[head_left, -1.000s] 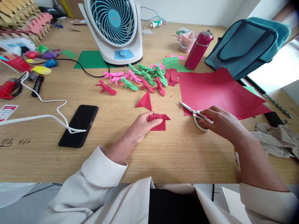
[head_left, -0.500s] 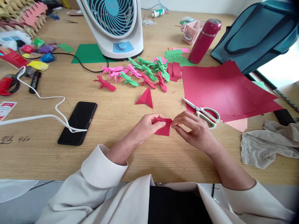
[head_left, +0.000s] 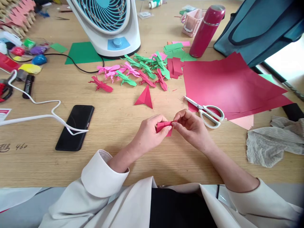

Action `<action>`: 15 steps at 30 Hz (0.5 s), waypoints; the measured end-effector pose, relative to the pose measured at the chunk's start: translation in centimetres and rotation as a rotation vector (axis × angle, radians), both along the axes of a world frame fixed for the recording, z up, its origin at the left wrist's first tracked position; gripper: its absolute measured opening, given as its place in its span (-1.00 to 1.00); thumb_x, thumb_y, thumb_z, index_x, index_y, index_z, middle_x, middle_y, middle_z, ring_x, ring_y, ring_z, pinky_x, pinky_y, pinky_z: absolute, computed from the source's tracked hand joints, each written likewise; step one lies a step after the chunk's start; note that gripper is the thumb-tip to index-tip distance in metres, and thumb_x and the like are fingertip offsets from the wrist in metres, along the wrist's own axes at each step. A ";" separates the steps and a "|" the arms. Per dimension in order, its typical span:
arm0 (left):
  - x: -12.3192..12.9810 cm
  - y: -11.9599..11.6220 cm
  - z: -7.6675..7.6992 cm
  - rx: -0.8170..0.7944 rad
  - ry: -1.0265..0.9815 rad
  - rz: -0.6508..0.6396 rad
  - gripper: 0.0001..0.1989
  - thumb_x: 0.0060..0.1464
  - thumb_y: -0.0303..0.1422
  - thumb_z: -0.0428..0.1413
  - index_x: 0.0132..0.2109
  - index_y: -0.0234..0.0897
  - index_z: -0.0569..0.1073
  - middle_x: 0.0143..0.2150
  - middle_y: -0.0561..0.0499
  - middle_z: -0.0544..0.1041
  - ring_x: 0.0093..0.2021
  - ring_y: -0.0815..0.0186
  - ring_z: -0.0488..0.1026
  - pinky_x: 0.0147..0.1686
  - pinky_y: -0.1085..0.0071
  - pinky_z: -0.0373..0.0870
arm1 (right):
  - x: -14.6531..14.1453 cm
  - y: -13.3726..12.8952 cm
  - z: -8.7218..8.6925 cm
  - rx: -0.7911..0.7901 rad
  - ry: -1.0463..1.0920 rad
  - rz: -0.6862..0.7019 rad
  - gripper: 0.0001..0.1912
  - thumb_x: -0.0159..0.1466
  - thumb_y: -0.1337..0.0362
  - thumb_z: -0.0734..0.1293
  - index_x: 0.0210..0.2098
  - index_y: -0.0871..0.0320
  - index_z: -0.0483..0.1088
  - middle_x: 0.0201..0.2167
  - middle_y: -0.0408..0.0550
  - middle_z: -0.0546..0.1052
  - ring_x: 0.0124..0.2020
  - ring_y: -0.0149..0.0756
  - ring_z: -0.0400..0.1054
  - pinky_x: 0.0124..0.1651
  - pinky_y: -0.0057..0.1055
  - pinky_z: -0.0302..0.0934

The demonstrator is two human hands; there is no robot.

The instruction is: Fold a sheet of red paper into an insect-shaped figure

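Note:
A small piece of red paper [head_left: 162, 126], partly folded, is held between both hands over the wooden table. My left hand [head_left: 152, 132] pinches its left part, thumb on top. At its upper right edge, the thumb and fingers of my right hand [head_left: 191, 129] pinch the paper. Just beyond them lies a folded red paper triangle [head_left: 145, 97]. Farther back is a group of folded paper figures in pink, green [head_left: 126, 78] and red [head_left: 102, 85]. White-handled scissors [head_left: 206, 111] rest to the right, partly on large red sheets [head_left: 220, 82].
A fan [head_left: 111, 28] stands at the back, with a red bottle [head_left: 207, 33] and a blue bag [head_left: 256, 31] to its right. On the left are a phone [head_left: 75, 126], a white cable [head_left: 35, 117] and a marker [head_left: 28, 86]. A grey cloth [head_left: 268, 145] lies at the right.
The right hand has closed in on the paper and now pinches its upper edge beside the left thumb. The paper appears tilted and shows less of its lower part. The camera view has shifted slightly.

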State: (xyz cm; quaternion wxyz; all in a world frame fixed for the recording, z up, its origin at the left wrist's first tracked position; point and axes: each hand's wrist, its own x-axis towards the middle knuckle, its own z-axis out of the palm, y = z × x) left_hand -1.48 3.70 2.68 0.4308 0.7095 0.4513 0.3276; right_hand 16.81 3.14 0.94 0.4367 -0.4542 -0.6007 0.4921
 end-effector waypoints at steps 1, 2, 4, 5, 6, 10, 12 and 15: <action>0.0 0.0 -0.1 0.005 0.004 0.013 -0.86 0.16 -0.38 0.09 -0.37 -0.29 0.39 -0.46 0.15 0.39 -0.44 0.45 0.29 -0.37 0.52 0.22 | 0.0 0.0 -0.1 -0.003 0.006 0.004 -0.86 0.28 0.25 0.38 -0.27 0.11 0.31 -0.37 -0.15 0.37 -0.37 -0.39 0.29 -0.31 -0.40 0.22; 0.1 0.0 -0.2 0.000 0.003 0.020 -0.86 0.16 -0.39 0.08 -0.38 -0.29 0.39 -0.46 0.14 0.40 -0.43 0.45 0.30 -0.36 0.52 0.23 | -0.1 -0.1 -0.2 -0.004 0.005 0.007 -0.86 0.28 0.25 0.37 -0.26 0.11 0.31 -0.37 -0.15 0.37 -0.36 -0.38 0.29 -0.31 -0.40 0.22; 0.1 0.1 -0.3 -0.034 -0.008 0.021 -0.87 0.15 -0.41 0.08 -0.38 -0.30 0.40 -0.45 0.13 0.41 -0.42 0.44 0.32 -0.36 0.52 0.24 | -0.1 -0.2 -0.2 0.004 -0.016 0.010 -0.88 0.30 0.25 0.35 -0.25 0.11 0.31 -0.38 -0.15 0.37 -0.37 -0.38 0.30 -0.30 -0.39 0.23; 0.0 0.1 -0.4 -0.062 -0.014 0.015 -0.87 0.15 -0.41 0.08 -0.38 -0.30 0.41 -0.45 0.13 0.41 -0.41 0.43 0.32 -0.36 0.52 0.25 | 0.0 -0.3 -0.1 0.014 -0.032 0.012 -0.90 0.31 0.26 0.33 -0.24 0.11 0.31 -0.38 -0.15 0.38 -0.37 -0.38 0.31 -0.30 -0.39 0.24; 0.0 0.2 -0.4 -0.097 -0.021 0.009 -0.87 0.14 -0.40 0.08 -0.38 -0.30 0.42 -0.45 0.12 0.42 -0.42 0.43 0.33 -0.36 0.51 0.25 | 0.0 -0.3 0.0 0.032 -0.051 0.017 -0.93 0.33 0.27 0.31 -0.22 0.11 0.31 -0.39 -0.15 0.38 -0.37 -0.37 0.32 -0.29 -0.38 0.25; -0.3 0.7 -0.5 -0.257 -0.067 0.000 -0.88 0.10 -0.35 0.12 -0.35 -0.32 0.46 -0.47 0.13 0.43 -0.45 0.43 0.31 -0.41 0.51 0.22 | 0.5 -0.4 0.6 0.227 -0.194 0.075 -0.89 0.37 0.36 0.21 -0.13 0.10 0.33 -0.30 -0.09 0.44 -0.27 -0.32 0.38 -0.18 -0.31 0.30; -0.4 0.9 -0.5 -0.316 -0.104 -0.002 -0.87 0.09 -0.33 0.14 -0.34 -0.32 0.47 -0.48 0.13 0.41 -0.46 0.44 0.28 -0.44 0.52 0.19 | 0.9 -0.2 0.8 0.370 -0.300 0.128 -0.82 0.36 0.41 0.22 -0.09 0.10 0.35 -0.22 -0.03 0.45 -0.20 -0.28 0.39 -0.13 -0.26 0.32; -0.5 1.0 -0.7 -0.359 -0.141 -0.013 -0.85 0.07 -0.31 0.14 -0.35 -0.32 0.46 -0.47 0.13 0.40 -0.46 0.44 0.27 -0.45 0.52 0.18 | 1.3 0.1 0.8 0.519 -0.402 0.177 -0.77 0.33 0.45 0.25 -0.07 0.09 0.37 -0.19 -0.01 0.45 -0.17 -0.25 0.39 -0.14 -0.26 0.33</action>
